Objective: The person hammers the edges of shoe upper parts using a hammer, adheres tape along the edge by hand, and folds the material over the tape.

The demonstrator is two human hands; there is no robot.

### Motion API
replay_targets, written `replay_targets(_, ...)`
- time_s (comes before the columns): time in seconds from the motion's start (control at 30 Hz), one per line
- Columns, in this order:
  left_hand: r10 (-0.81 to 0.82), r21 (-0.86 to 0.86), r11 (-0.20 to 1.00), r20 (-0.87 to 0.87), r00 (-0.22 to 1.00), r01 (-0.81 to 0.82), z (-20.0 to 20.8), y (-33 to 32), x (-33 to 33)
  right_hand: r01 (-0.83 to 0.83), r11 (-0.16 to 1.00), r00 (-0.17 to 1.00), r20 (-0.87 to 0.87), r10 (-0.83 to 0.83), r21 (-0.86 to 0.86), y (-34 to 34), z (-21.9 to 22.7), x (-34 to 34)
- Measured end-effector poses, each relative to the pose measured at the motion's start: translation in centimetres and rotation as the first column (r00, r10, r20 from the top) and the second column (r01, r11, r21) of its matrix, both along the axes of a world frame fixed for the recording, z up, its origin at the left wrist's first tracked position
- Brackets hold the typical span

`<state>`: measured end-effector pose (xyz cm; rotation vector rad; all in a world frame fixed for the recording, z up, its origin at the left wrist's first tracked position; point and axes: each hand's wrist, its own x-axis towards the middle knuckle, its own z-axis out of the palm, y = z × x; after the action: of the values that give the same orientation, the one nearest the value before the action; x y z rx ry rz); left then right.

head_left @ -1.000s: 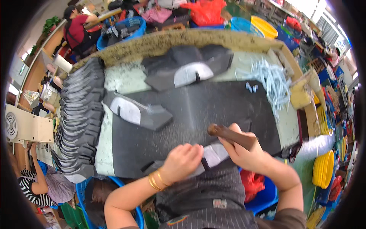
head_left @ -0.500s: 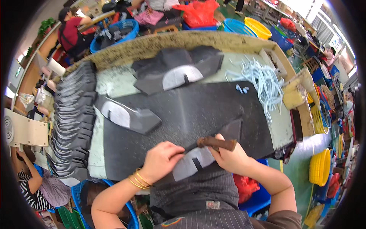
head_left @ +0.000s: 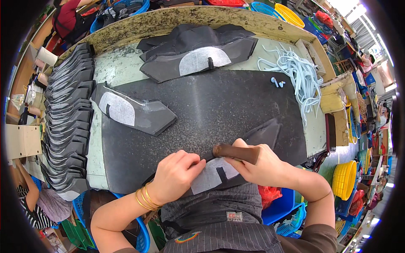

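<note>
Broad black mat, right hand near edge

Production workshop: scuffed walled bench, brown hand tool, batch of matching dark pieces, spools, stacked yellow baskets.

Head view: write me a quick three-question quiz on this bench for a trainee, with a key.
1. What does the right grip hold?
A) light-blue cords
B) a brown tool
C) a yellow basket

2. True or false: the light-blue earbuds lie on the black mat.

3. Fill in: from the wearer's viewpoint, the row of overlapping dark grey pieces lies to the ___ of the mat.

Key: 1 B; 2 true; 3 left.
</note>
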<state>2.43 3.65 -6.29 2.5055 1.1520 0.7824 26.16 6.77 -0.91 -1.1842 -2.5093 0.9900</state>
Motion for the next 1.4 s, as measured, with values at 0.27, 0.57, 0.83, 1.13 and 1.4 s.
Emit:
replay_targets(0.27, 0.048, -0.131, 0.991, 0.123, 0.991, -0.032, -0.3, 0.7, -1.7, -0.07, 0.997, 0.997, 0.018, 0.069, 0.042, 0.3, -0.7, -1.0)
replay_targets(0.57, -0.077, 0.15, 0.984, -0.123, 0.989, 0.096, -0.3, -0.4, -2.6, -0.164, 0.984, 0.983, 0.098, 0.156, 0.077, 1.4, 0.9, -2.9)
replay_targets(0.83, 0.06, -0.118, 0.991, 0.011, 0.998, -0.058, 0.2, -0.7, -4.6, -0.18, 0.984, 0.973, 0.142, 0.18, -0.011, 0.8, 0.4, -4.1)
replay_targets(1.13, 0.028, 0.195, 0.981, -0.218, 0.976, 0.015, 0.1, -2.8, -4.4, -0.184, 0.979, 0.982, 0.058, 0.179, 0.091, 0.8, 1.8, -5.4)
replay_targets(1.4, 0.083, -0.093, 0.991, -0.091, 0.992, -0.091, 0.8, -2.1, -7.6, -0.194, 0.981, 0.98, 0.046, 0.193, 0.02, 0.6, 1.1, -6.5)
